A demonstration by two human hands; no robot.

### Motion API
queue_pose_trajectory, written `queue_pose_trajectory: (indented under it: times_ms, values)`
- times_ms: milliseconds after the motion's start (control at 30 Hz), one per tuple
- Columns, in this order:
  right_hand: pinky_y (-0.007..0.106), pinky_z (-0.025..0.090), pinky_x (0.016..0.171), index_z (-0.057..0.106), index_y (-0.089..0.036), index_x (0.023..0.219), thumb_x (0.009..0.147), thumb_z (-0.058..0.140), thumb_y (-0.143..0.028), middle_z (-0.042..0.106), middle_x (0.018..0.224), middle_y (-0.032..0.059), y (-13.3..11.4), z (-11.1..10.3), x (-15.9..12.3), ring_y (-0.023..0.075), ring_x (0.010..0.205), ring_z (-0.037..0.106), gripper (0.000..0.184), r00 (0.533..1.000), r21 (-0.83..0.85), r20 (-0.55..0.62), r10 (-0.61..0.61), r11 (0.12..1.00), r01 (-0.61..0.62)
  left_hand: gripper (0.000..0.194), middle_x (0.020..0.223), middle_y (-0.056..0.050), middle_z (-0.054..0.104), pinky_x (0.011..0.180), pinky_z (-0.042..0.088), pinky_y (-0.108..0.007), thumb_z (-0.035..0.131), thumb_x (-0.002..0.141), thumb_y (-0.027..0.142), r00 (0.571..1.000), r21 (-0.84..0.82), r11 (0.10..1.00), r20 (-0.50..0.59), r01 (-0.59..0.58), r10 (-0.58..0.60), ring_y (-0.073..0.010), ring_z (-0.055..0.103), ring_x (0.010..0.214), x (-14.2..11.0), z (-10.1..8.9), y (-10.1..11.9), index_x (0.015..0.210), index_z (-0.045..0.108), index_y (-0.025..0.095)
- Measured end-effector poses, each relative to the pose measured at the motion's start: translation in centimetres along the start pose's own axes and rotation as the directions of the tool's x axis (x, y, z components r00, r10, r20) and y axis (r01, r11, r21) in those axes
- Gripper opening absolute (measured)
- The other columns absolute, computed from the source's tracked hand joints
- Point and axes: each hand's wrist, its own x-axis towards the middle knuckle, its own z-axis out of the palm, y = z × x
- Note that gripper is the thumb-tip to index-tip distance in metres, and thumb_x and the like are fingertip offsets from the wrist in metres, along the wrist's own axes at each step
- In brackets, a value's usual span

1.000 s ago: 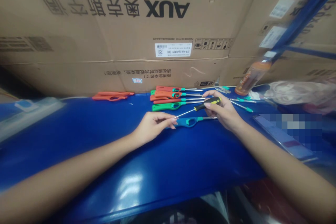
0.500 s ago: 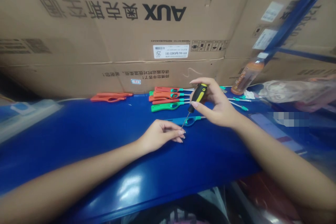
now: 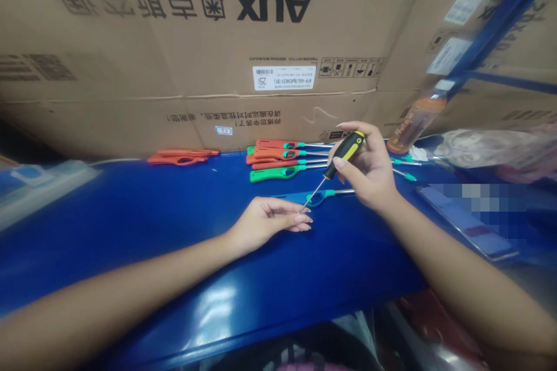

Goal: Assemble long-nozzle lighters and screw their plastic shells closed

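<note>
My right hand is closed around the black and yellow handle of a screwdriver, its thin shaft slanting down to the left. The shaft's tip meets the pinched thumb and fingers of my left hand; whatever is between those fingers is too small or hidden to make out. Just behind both hands lies a blue long-necked lighter with a teal trigger, partly covered by my left hand. Farther back, several orange and red lighters and a green lighter lie side by side, their metal necks pointing right.
Orange lighter casings lie at the back left of the blue table. Large cardboard boxes stand behind it. To the right are an orange drink bottle, a phone and a plastic bag. A blue post rises there.
My right hand has shifted right, and the screwdriver leans more toward the right. Its tip stays at my left fingers. The view has also moved slightly.
</note>
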Motion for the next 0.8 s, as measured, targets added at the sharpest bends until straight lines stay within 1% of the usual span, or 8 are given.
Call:
queue_pose_trajectory:
  times_ms: [233, 400, 567, 633, 733, 800]
  values:
    - [0.038, 0.059, 0.058, 0.045, -0.031, 0.129, 0.090, 0.068, -0.042, 0.062, 0.088, 0.0026, -0.2, 0.2, 0.0, 0.0195, 0.070, 0.064, 0.046, 1.000, -0.021, -0.001, 0.017, 1.000, -0.017, 0.024, 0.089, -0.008, 0.081, 0.077, 0.064, -0.025, 0.087, 0.074, 0.025, 1.000, 0.018, 1.000, 0.009, -0.004, 0.004, -0.0175, 0.078, 0.079, -0.1, 0.0, -0.1, 0.093, 0.079, 0.013]
    - [0.034, 0.057, 0.054, 0.049, -0.030, 0.127, 0.088, 0.070, -0.041, 0.059, 0.084, 0.0013, -0.5, 0.3, 0.0, 0.0179, 0.067, 0.062, 0.046, 0.999, -0.115, -0.012, -0.039, 0.993, 0.037, 0.026, 0.088, -0.008, 0.081, 0.077, 0.064, -0.026, 0.088, 0.073, 0.026, 1.000, 0.020, 1.000, 0.000, -0.001, 0.001, -0.0180, 0.078, 0.078, 0.0, 0.0, -0.2, 0.093, 0.078, 0.012]
    - [0.033, 0.059, 0.055, 0.056, -0.030, 0.123, 0.080, 0.079, -0.044, 0.059, 0.103, 0.0037, -0.6, 0.2, -0.1, 0.0163, 0.070, 0.062, 0.051, 0.996, -0.199, -0.052, -0.075, 0.978, 0.063, 0.029, 0.089, -0.010, 0.080, 0.080, 0.064, -0.030, 0.088, 0.071, 0.029, 1.000, 0.044, 0.999, -0.001, 0.005, -0.005, -0.0199, 0.078, 0.078, 0.1, -0.1, -0.3, 0.092, 0.078, 0.011]
    - [0.034, 0.059, 0.056, 0.055, -0.030, 0.127, 0.081, 0.078, -0.045, 0.061, 0.101, 0.0035, -0.8, 0.2, -0.1, 0.0174, 0.071, 0.063, 0.054, 0.998, -0.189, -0.020, -0.065, 0.980, 0.060, 0.030, 0.089, -0.010, 0.080, 0.081, 0.064, -0.032, 0.088, 0.071, 0.030, 1.000, 0.055, 0.998, 0.000, 0.012, -0.012, -0.0207, 0.078, 0.079, 0.1, -0.1, -0.3, 0.092, 0.078, 0.011]
    - [0.036, 0.060, 0.060, 0.045, -0.033, 0.140, 0.087, 0.073, -0.047, 0.063, 0.091, 0.0018, -1.1, 0.3, -0.2, 0.0189, 0.070, 0.066, 0.061, 0.995, -0.105, 0.097, -0.001, 0.994, 0.011, 0.031, 0.090, -0.011, 0.080, 0.082, 0.064, -0.035, 0.088, 0.071, 0.031, 0.999, 0.075, 0.997, 0.023, 0.031, -0.033, -0.0222, 0.078, 0.078, 0.0, 0.0, -0.4, 0.092, 0.078, 0.010]
    - [0.036, 0.061, 0.060, 0.040, -0.035, 0.144, 0.087, 0.072, -0.048, 0.064, 0.092, 0.0014, -1.3, 0.5, -0.3, 0.0184, 0.069, 0.067, 0.067, 0.990, -0.063, 0.140, 0.027, 0.998, -0.018, 0.032, 0.091, -0.012, 0.080, 0.083, 0.064, -0.036, 0.088, 0.071, 0.031, 0.998, 0.093, 0.995, 0.045, 0.037, -0.041, -0.0229, 0.078, 0.080, 0.0, 0.0, -0.4, 0.092, 0.077, 0.009]
